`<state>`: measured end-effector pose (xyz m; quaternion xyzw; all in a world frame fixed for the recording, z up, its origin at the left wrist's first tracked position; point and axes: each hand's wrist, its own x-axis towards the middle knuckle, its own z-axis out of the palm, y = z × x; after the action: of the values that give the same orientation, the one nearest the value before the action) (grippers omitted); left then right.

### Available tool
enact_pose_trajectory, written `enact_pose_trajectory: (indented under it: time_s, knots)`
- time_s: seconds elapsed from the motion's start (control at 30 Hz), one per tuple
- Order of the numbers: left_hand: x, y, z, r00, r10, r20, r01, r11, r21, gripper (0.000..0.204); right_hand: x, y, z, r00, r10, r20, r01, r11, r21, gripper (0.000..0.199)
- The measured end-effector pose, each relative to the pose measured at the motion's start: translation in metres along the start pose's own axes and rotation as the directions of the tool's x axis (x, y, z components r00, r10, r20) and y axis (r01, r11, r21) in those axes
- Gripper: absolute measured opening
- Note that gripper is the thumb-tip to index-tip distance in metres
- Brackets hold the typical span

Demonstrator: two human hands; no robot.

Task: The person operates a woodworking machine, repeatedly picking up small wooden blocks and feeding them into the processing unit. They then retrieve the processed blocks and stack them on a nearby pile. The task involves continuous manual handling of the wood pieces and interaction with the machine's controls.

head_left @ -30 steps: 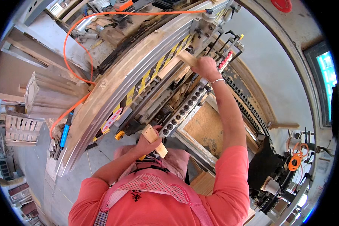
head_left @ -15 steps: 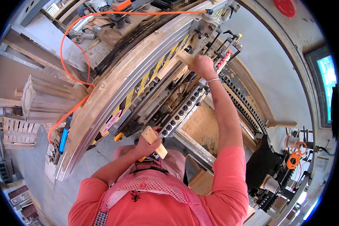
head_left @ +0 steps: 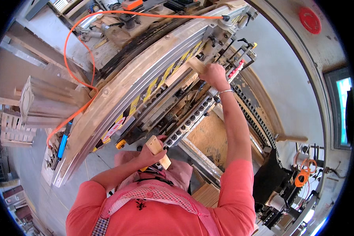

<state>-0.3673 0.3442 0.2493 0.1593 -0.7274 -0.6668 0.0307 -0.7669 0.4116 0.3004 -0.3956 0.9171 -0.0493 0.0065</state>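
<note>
in the head view the left hand (head_left: 148,154) is closed around a short wooden block (head_left: 158,151), holding it close to the chest, just in front of the near edge of a long woodworking machine (head_left: 173,98). the right hand (head_left: 213,74) reaches out at arm's length and grips a second wooden block (head_left: 196,65), pressing it against the machine's rail (head_left: 161,78) marked with yellow and black stripes. a thin bracelet (head_left: 225,91) sits on that wrist. a row of round drill holders (head_left: 188,120) runs along the machine between the two hands. an orange hose (head_left: 82,59) loops over the machine's far side, and a stack of wooden slats (head_left: 43,102) lies to the left. a red round button (head_left: 309,20) shows on the wall at the upper right.
</note>
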Motion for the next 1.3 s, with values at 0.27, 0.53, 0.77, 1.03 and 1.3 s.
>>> enact_pose_trajectory:
  time_s: [0.27,0.53,0.77,1.03,1.3]
  knots:
    - [-0.003,-0.002,-0.003,0.997,0.07,0.014,-0.07,0.997,-0.024,0.034,0.001,-0.002,0.0,1.0,0.025,0.019,-0.025,1.0,0.015,0.044]
    - [-0.003,0.001,-0.002,0.955,0.289,-0.071,-0.287,0.957,0.04,0.036,0.005,0.005,0.01,0.998,-0.022,-0.056,0.019,0.999,-0.049,0.038]
    - [-0.048,0.019,-0.012,0.934,0.225,-0.278,-0.278,0.946,-0.169,0.02,-0.001,-0.003,0.002,0.996,-0.069,-0.059,0.068,0.998,-0.018,0.043]
    - [-0.174,0.016,-0.088,0.791,-0.42,-0.445,-0.032,0.697,-0.716,0.021,-0.01,-0.019,-0.005,0.991,-0.072,-0.112,0.066,0.997,-0.051,0.045]
    - [-0.268,-0.123,-0.248,0.426,-0.625,-0.654,0.039,0.735,-0.677,0.035,-0.111,-0.063,0.006,0.92,0.233,-0.316,-0.138,0.945,0.296,0.043]
